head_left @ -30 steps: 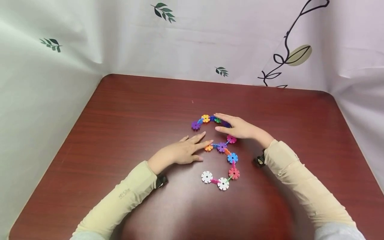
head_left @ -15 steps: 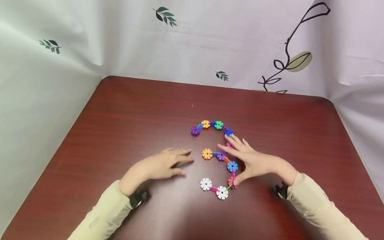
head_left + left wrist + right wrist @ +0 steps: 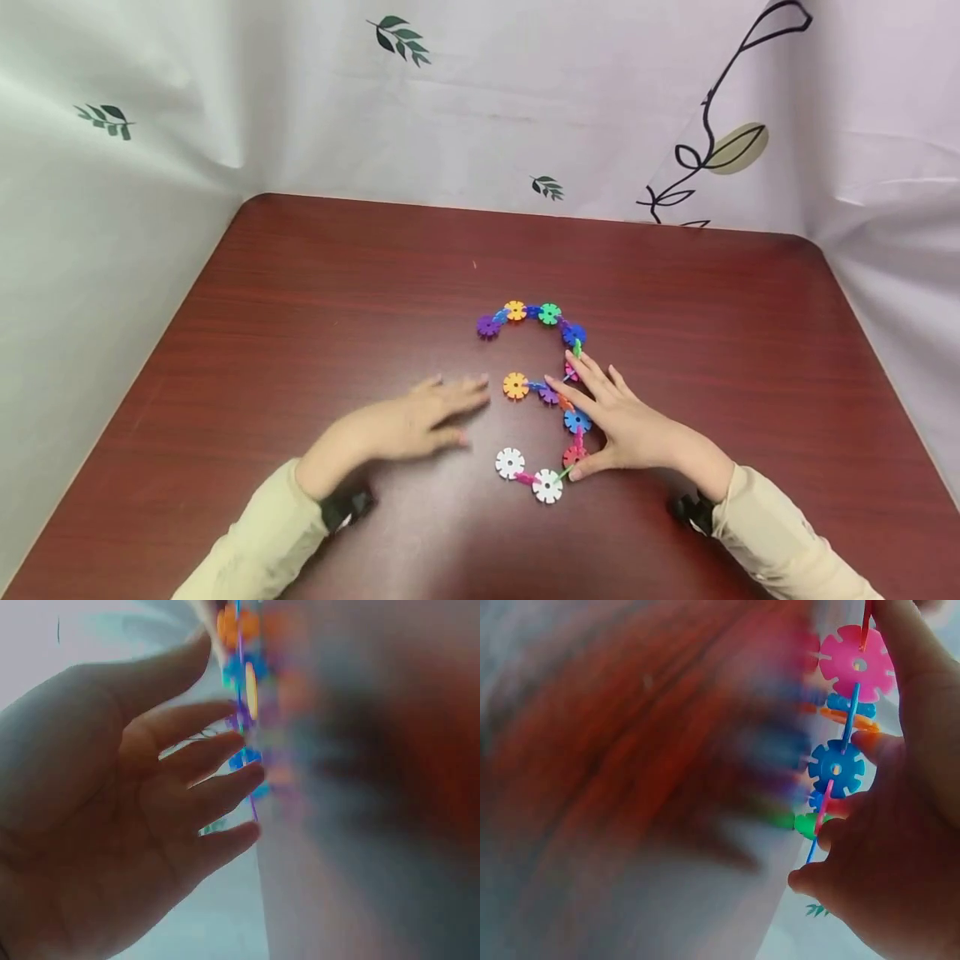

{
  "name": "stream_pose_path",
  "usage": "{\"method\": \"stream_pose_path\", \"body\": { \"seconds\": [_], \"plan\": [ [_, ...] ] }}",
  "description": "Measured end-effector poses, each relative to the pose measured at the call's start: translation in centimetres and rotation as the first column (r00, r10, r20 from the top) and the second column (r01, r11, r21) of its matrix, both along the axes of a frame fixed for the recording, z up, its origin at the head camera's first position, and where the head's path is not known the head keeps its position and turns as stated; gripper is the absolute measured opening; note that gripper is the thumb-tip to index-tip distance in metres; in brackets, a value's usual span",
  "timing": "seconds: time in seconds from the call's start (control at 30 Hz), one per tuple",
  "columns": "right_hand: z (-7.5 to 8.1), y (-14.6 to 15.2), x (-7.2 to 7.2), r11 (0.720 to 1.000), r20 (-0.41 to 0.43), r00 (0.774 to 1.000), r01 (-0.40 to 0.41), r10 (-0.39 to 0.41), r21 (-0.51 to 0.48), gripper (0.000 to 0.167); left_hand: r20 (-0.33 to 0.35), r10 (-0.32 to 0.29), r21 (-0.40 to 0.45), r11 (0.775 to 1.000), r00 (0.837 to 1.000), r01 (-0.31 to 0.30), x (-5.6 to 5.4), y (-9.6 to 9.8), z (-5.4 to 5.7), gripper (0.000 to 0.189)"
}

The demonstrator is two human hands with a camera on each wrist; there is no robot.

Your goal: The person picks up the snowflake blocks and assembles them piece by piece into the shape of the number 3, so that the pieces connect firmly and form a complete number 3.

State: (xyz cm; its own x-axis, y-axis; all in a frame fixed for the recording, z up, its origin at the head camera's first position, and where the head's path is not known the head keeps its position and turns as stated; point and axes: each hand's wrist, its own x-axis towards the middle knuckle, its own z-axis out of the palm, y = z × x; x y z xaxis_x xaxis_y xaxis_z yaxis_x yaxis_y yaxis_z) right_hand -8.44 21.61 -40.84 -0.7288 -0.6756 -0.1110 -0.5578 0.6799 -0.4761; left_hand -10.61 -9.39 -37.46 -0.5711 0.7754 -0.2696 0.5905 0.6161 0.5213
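A chain of interlocking snowflake discs (image 3: 549,313) in many colours lies on the table, curved like a figure 3. Its upper end is a purple disc (image 3: 488,326), its middle point an orange disc (image 3: 515,386), its lower end a white disc (image 3: 510,463). My right hand (image 3: 637,429) spreads over the chain's right side, thumb at the red disc and fingertips by the pink and purple ones. In the right wrist view, the fingers lie along a blue disc (image 3: 836,769). Left of the orange disc, my left hand (image 3: 405,421) hovers with fingers extended, apart from the chain.
The dark red wooden table (image 3: 337,267) has rounded far corners. White cloth (image 3: 465,100) with a leaf print hangs behind it and along both sides. A dark wrist camera (image 3: 347,507) sits under the left wrist, another under the right.
My left hand has drawn back leftward from the orange disc. From the upper arc, my right hand has come down to the right side, and the lower part of the chain has shifted slightly left.
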Motion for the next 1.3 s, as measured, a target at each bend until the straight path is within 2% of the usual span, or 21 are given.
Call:
{"method": "stream_pose_path", "body": {
  "seconds": [0.1, 0.17, 0.23, 0.33, 0.47, 0.6, 0.7, 0.8, 0.93, 1.03, 1.17, 1.23, 1.3],
  "plan": [
    [0.0, -0.1, 0.0, 1.000, 0.005, 1.000, 0.014, -0.013, -0.007, 0.111, -0.082, 0.080, -0.047, 0.995, 0.993, -0.084, -3.1, 0.7, 0.2, 0.058],
    [0.0, -0.2, 0.0, 1.000, 0.015, 1.000, 0.022, -0.021, -0.015, 0.112, -0.110, 0.104, -0.107, 0.988, 0.988, -0.115, -4.9, 1.4, 0.1, 0.055],
    [0.1, -0.3, 0.0, 0.999, 0.027, 0.999, 0.023, -0.022, -0.029, 0.112, -0.094, 0.097, -0.164, 0.980, 0.991, -0.111, -6.1, 2.1, -0.1, 0.055],
    [0.0, -0.5, 0.0, 0.999, 0.046, 0.999, 0.026, -0.024, -0.038, 0.113, -0.028, 0.087, -0.194, 0.977, 0.996, -0.091, -6.9, 2.6, -0.3, 0.057],
    [0.0, -0.6, 0.0, 0.998, 0.058, 0.998, 0.029, -0.026, -0.055, 0.113, 0.008, 0.107, -0.154, 0.983, 0.994, -0.104, -6.8, 2.8, -0.5, 0.061],
    [0.3, -0.4, 0.2, 0.997, 0.068, 0.997, 0.043, -0.038, -0.071, 0.111, 0.005, 0.135, -0.118, 0.984, 0.991, -0.134, -6.3, 2.9, -0.8, 0.074],
    [0.7, -0.3, 0.8, 0.996, 0.050, 0.997, 0.070, -0.067, -0.058, 0.107, -0.037, 0.149, -0.108, 0.983, 0.988, -0.152, -5.8, 3.2, -1.0, 0.095],
    [1.4, -0.2, 1.9, 0.996, -0.005, 0.997, 0.077, -0.078, -0.054, 0.100, -0.093, 0.160, -0.106, 0.980, 0.983, -0.170, -5.5, 3.7, -1.2, 0.110],
    [2.0, -0.1, 3.6, 0.997, -0.066, 0.997, 0.029, -0.034, -0.074, 0.091, -0.117, 0.190, -0.110, 0.973, 0.975, -0.203, -5.4, 4.0, -1.4, 0.108],
    [2.1, 0.1, 4.7, 0.996, -0.051, 0.998, 0.017, -0.022, -0.086, 0.086, -0.103, 0.210, -0.107, 0.969, 0.972, -0.221, -5.3, 3.9, -1.4, 0.105],
    [2.0, 0.5, 5.6, 0.994, -0.028, 0.998, 0.057, -0.060, -0.091, 0.081, -0.072, 0.225, -0.070, 0.971, 0.972, -0.230, -4.9, 3.5, -1.3, 0.106],
    [1.9, 0.9, 5.7, 0.991, -0.047, 0.994, 0.095, -0.100, -0.099, 0.081, -0.077, 0.228, -0.036, 0.972, 0.971, -0.231, -4.3, 3.0, -1.2, 0.106],
    [1.9, 1.3, 5.8, 0.981, -0.061, 0.986, 0.146, -0.155, -0.125, 0.079, -0.109, 0.207, -0.019, 0.977, 0.972, -0.210, -3.0, 2.5, -1.0, 0.101]
  ]
}}
